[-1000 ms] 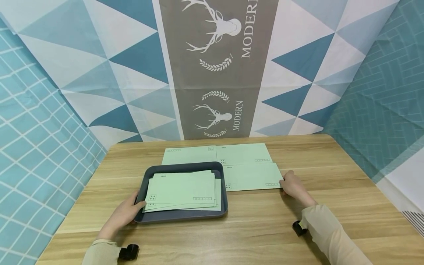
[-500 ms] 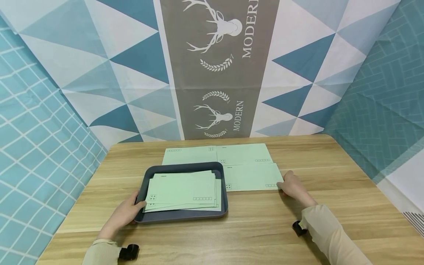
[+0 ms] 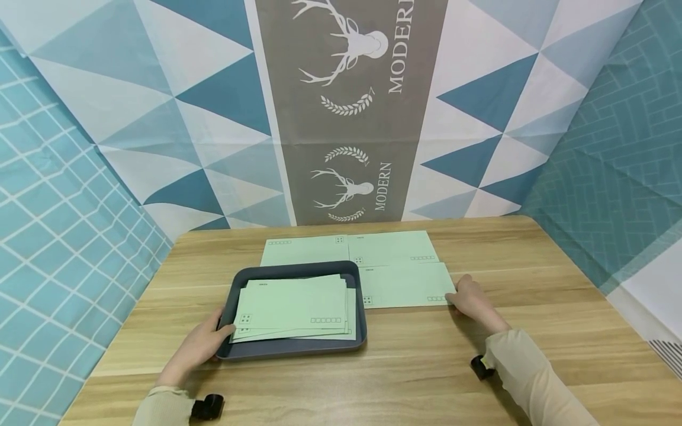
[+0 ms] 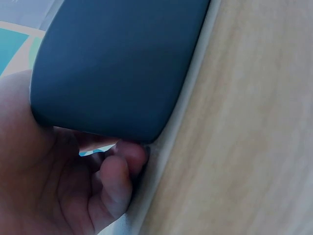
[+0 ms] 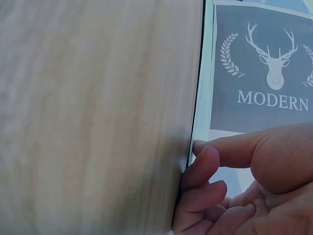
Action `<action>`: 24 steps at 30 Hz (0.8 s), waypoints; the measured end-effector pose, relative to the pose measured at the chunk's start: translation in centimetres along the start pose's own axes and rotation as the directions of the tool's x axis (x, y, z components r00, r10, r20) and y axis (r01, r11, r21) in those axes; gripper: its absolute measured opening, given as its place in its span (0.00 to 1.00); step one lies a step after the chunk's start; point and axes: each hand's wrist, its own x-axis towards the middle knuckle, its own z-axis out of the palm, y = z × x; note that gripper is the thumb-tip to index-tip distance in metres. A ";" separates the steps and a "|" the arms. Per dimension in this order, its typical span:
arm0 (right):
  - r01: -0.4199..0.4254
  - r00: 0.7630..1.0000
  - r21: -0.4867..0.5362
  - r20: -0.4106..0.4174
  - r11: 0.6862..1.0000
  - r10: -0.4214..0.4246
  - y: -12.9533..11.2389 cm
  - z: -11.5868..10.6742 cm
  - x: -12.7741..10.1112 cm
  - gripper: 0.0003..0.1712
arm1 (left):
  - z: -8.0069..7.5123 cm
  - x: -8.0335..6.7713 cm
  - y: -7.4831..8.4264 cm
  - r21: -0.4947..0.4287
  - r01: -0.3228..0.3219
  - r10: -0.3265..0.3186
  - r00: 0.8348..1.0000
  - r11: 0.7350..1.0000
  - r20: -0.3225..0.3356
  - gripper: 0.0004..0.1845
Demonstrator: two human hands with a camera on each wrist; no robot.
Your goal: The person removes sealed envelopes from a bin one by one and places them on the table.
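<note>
My left hand [image 3: 199, 343] grips the left side of a dark grey tray [image 3: 298, 347], its thumb over the rim. In the left wrist view, fingers [image 4: 115, 183] curl beneath the tray's wall [image 4: 122, 58]. Several pale green envelopes [image 3: 298, 302] lie loosely stacked inside the tray. To its right a green envelope [image 3: 407, 284] lies flat on the table. My right hand [image 3: 471, 299] pinches this envelope at its lower right corner. In the right wrist view the thumb [image 5: 230, 149] rests on top of the envelope [image 5: 205, 98], with the other fingers curled at its edge.
Two more green envelopes lie side by side behind, the left one [image 3: 303, 250] partly hidden by the tray and the right one [image 3: 391, 248] nearer the table's back edge. A patterned cloth wall [image 3: 346, 118] rises behind the wooden table [image 3: 405, 367].
My right thumb has shifted slightly left onto the corner of the envelope. The left hand and the tray stay where they were.
</note>
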 end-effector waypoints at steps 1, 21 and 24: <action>-0.001 1.000 0.002 -0.002 1.000 0.001 0.0 0.0 0.0 0.09 | 0.0 0.0 0.0 0.000 0.001 -0.001 1.000 1.000 0.000 0.33; 0.000 1.000 -0.010 0.018 1.000 0.000 0.1 0.0 -0.1 0.12 | 0.0 0.0 -0.1 0.008 -0.001 0.001 1.000 1.000 0.010 0.35; 0.001 1.000 -0.010 0.018 1.000 -0.001 0.2 -0.1 -0.1 0.13 | 0.0 0.1 -0.1 0.010 -0.002 0.002 1.000 1.000 0.011 0.36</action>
